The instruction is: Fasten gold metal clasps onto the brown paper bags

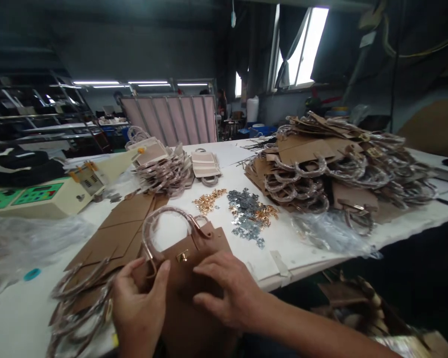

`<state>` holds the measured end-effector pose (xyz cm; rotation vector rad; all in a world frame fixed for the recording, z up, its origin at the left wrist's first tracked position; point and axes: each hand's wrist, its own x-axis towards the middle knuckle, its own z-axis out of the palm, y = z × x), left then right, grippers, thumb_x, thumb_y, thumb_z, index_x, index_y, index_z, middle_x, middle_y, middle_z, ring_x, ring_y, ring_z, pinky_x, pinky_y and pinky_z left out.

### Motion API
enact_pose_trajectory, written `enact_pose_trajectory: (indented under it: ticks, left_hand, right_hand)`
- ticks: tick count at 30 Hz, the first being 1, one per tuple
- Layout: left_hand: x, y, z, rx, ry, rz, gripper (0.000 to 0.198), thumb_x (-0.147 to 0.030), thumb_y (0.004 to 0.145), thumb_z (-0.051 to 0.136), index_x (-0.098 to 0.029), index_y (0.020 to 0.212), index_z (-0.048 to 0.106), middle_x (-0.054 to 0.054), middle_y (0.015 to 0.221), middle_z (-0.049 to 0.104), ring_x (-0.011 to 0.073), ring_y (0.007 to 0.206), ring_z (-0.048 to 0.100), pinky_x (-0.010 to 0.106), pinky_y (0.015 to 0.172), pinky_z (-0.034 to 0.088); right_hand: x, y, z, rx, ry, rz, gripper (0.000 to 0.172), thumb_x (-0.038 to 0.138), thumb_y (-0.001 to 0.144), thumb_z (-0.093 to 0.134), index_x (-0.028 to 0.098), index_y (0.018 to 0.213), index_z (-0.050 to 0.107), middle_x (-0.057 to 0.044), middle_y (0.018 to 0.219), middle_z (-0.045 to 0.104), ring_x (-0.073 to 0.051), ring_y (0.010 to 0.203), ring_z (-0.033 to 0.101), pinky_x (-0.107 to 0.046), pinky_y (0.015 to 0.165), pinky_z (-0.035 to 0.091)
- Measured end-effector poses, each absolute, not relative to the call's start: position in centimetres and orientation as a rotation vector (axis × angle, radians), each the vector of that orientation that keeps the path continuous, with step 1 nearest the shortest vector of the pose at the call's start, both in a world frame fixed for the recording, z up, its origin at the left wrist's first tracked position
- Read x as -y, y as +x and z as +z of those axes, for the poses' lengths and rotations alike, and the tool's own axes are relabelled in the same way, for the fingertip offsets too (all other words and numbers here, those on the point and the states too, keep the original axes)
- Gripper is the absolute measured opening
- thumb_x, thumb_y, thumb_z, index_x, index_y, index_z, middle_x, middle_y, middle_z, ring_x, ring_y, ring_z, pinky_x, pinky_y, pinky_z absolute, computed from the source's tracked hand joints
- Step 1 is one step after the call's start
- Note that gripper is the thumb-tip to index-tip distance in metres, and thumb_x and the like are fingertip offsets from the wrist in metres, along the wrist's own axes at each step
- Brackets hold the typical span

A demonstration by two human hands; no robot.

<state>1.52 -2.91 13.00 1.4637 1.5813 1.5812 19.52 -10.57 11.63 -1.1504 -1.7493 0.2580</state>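
A brown handbag panel (197, 283) stands tilted in front of me, with a plastic-wrapped handle (145, 226) arching over its top edge. My left hand (140, 303) pinches the panel near the handle's left base, thumb in front. A gold clasp plate (182, 255) sits near the upper middle of the panel. My right hand (227, 288) hovers over or rests on the panel's front, thumb and fingers apart; whether it touches is unclear. Just left lies a stack of flat brown panels (115, 226) with wrapped handles. Beyond the panel are small gold fittings (209, 200) and grey metal plates (246, 209).
On the white table (224, 159), a high pile of brown panels with wrapped handles (321, 164) stands at right. Paler bag pieces (162, 166) lie at the back. A machine with green panels (41, 196) is at left. Clear plastic bags (332, 231) lie near the right edge.
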Motion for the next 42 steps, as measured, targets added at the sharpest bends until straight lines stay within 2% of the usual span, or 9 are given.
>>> enact_pose_trajectory:
  ticks: [4,10,13,17,25,31,34,37,42]
  left_hand:
    - [0.1,2.6,10.1,-1.689,1.669,1.557,0.067,-0.056,0.078,0.069,-0.019,0.133,0.059,0.013,0.124,0.068,0.0336,0.115,0.064,0.051,0.103,0.05]
    - [-2.5,5.1,6.3,-1.613,1.751,1.305,0.033,-0.055,0.081,0.062,-0.022,0.085,0.06,0.003,0.082,0.064,0.0238,0.078,0.062,0.038,0.078,0.049]
    - [-3.6,5.8,4.8,-1.625,1.892,1.231,0.037,-0.058,0.082,0.058,-0.025,0.069,0.047,-0.001,0.072,0.054,0.0214,0.07,0.053,0.035,0.071,0.043]
    - [-4.2,6.0,4.0,-1.655,1.907,1.185,0.048,-0.061,0.083,0.058,-0.026,0.062,0.033,-0.004,0.064,0.043,0.0192,0.064,0.045,0.033,0.066,0.038]
    - [-3.8,5.3,4.9,-1.543,1.549,1.167,0.033,-0.056,0.087,0.053,-0.023,0.094,0.054,0.004,0.091,0.067,0.0273,0.091,0.064,0.038,0.082,0.047]
    - [-4.2,4.3,5.4,-1.428,1.265,1.02,0.05,-0.046,0.077,0.064,-0.018,0.118,0.061,0.013,0.121,0.07,0.0335,0.118,0.063,0.044,0.098,0.049]
    - [-3.4,3.3,6.6,-1.355,1.104,0.849,0.063,-0.04,0.076,0.067,-0.015,0.133,0.055,0.014,0.127,0.069,0.0303,0.117,0.066,0.038,0.089,0.054]
    - [-2.5,2.3,7.7,-1.314,1.051,0.69,0.076,-0.037,0.076,0.066,-0.017,0.147,0.043,0.013,0.12,0.071,0.0284,0.105,0.071,0.033,0.069,0.056]
    - [-1.8,2.5,8.5,-1.301,1.062,0.628,0.07,-0.036,0.079,0.063,-0.022,0.145,0.045,0.011,0.105,0.073,0.0261,0.089,0.072,0.028,0.05,0.052]
  right_hand:
    - [9.0,25.8,7.1,1.552,-1.424,0.315,0.022,0.032,0.091,0.069,0.026,0.112,0.072,-0.003,0.102,0.073,-0.019,0.091,0.069,-0.032,0.084,0.055]
    - [6.6,38.0,2.0,1.339,-1.947,0.223,0.037,0.031,0.093,0.059,0.024,0.129,0.067,-0.007,0.112,0.069,-0.017,0.079,0.066,-0.032,0.082,0.053]
    - [5.1,40.4,1.8,1.438,-2.016,0.257,0.036,0.032,0.095,0.057,0.028,0.128,0.07,-0.005,0.11,0.071,-0.019,0.089,0.066,-0.03,0.085,0.05]
    - [3.1,40.8,2.3,1.56,-2.053,0.299,0.025,0.026,0.095,0.054,0.026,0.102,0.078,-0.005,0.108,0.073,-0.021,0.099,0.065,-0.028,0.086,0.045]
    - [4.0,41.9,3.3,1.592,-2.032,0.362,0.014,0.022,0.09,0.058,0.021,0.094,0.072,-0.002,0.076,0.07,-0.018,0.07,0.059,-0.027,0.066,0.038]
    - [5.2,42.4,4.2,1.544,-1.962,0.437,0.013,0.017,0.081,0.065,0.022,0.09,0.073,0.001,0.07,0.068,-0.017,0.067,0.058,-0.026,0.064,0.04]
    - [5.5,42.4,5.2,1.468,-1.943,0.401,0.003,0.021,0.077,0.07,0.021,0.077,0.072,-0.001,0.073,0.068,-0.018,0.072,0.059,-0.027,0.067,0.041]
    - [6.2,40.3,6.5,1.384,-1.899,0.384,0.01,0.028,0.08,0.068,0.02,0.075,0.07,-0.003,0.077,0.069,-0.019,0.075,0.06,-0.029,0.069,0.044]
    - [7.6,29.3,7.8,1.313,-1.588,0.702,0.016,0.036,0.089,0.063,0.02,0.087,0.065,0.0,0.072,0.068,-0.016,0.064,0.063,-0.025,0.06,0.048]
